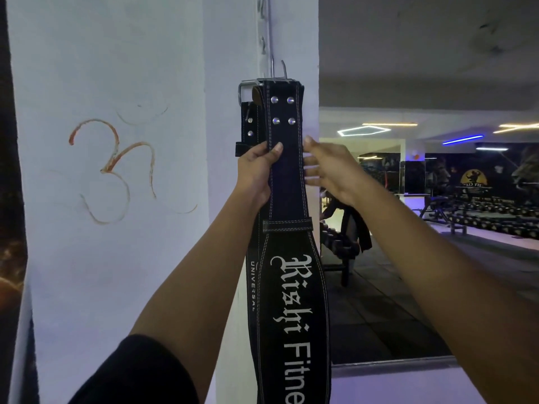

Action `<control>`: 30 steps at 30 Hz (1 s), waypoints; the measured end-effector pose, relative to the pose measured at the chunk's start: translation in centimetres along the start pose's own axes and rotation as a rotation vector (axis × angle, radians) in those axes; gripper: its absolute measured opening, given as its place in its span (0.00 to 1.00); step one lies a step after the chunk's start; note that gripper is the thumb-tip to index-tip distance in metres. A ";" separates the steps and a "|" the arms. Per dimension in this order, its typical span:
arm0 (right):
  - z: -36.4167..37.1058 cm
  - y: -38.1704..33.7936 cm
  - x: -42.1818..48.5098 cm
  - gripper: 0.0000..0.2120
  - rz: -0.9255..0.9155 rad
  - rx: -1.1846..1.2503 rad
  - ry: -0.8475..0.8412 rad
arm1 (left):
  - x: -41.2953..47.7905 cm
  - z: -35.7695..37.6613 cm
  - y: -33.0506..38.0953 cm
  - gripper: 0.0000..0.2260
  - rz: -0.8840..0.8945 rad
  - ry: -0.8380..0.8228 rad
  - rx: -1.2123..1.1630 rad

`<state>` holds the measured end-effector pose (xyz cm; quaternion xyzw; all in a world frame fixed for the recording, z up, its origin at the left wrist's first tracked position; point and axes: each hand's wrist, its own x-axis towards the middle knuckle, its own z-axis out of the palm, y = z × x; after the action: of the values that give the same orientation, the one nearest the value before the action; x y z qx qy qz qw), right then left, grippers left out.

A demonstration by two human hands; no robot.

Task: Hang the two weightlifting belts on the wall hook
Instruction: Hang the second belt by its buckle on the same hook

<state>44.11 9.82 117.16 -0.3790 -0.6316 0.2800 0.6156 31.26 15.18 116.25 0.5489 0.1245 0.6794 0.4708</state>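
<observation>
A white pillar point(116, 258) fills the frame from 9 to 12 o'clock; an orange hand-drawn symbol point(113, 170) is seen on its left face at 9 o'clock. A metal wall hook point(278, 70) is fixed near the pillar's corner at 12 o'clock, with more small hooks point(263, 43) seen above it on the same strip.

Two black weightlifting belts are hung from the wall hook. The front belt point(287, 185) hangs straight down the pillar edge from 12 to 6 o'clock; four rivets are seen near its top, white stitching runs along its edges, and white lettering "Rishi Fitne" is read lower down. The rear belt point(251, 287) is mostly covered by the front belt, showing at its left edge, with "UNIVERSAL" printed on it and a metal buckle point(246, 90) at the top.

The left hand point(256, 167) is closed on the front belt's left edge, thumb laid over its face. The right hand point(329, 170) is spread, nothing gripped, fingertips just beside the belt's right edge; contact cannot be told.

At 3 o'clock a dim gym room is seen: a dumbbell rack point(495, 214), a dark rubber floor point(408, 287), a hexagonal ceiling light point(363, 130) and a blue light strip point(462, 139).
</observation>
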 end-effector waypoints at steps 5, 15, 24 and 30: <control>1.1 -2.9 2.4 0.11 0.035 0.188 0.037 | -0.9 0.0 0.2 0.13 -0.034 0.018 0.036; 2.8 -3.3 5.5 0.21 0.125 0.392 0.253 | -2.4 -1.3 0.0 0.15 -0.060 -0.055 0.143; 5.0 -1.6 4.6 0.04 0.059 0.390 0.216 | 0.3 -0.4 4.7 0.13 -0.004 0.135 0.224; 5.4 -2.3 5.6 0.09 0.048 0.367 0.216 | 1.2 -2.0 5.7 0.09 0.080 0.070 0.346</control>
<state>38.71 13.73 121.75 -0.3034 -0.4912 0.3626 0.7316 26.70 13.81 120.15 0.6022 0.2338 0.6848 0.3372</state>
